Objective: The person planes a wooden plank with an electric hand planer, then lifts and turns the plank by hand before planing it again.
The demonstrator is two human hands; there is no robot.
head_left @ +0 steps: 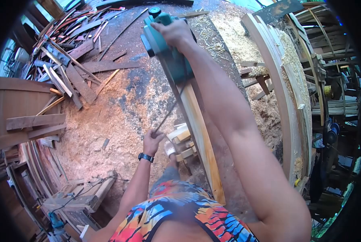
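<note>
The person's right grip (175, 33) is wrapped around the top handle of a green power planer (172, 62), its arm stretched far forward. The planer sits on the far stretch of a long, narrow board (201, 139), which runs back toward the person's body. The left grip (153, 140), lower and nearer the body, has its fingers curled closed on a dark cord (169, 111) that slants up to the back of the planer. A black watch (146, 157) circles the left wrist. Short wood blocks (183, 142) are stacked just beside the board, on its left. Shavings (95, 139) cover the floor, scrap strips (73, 54) lie heaped at the upper left, and long pale planks (269, 60) stand to the right.
</note>
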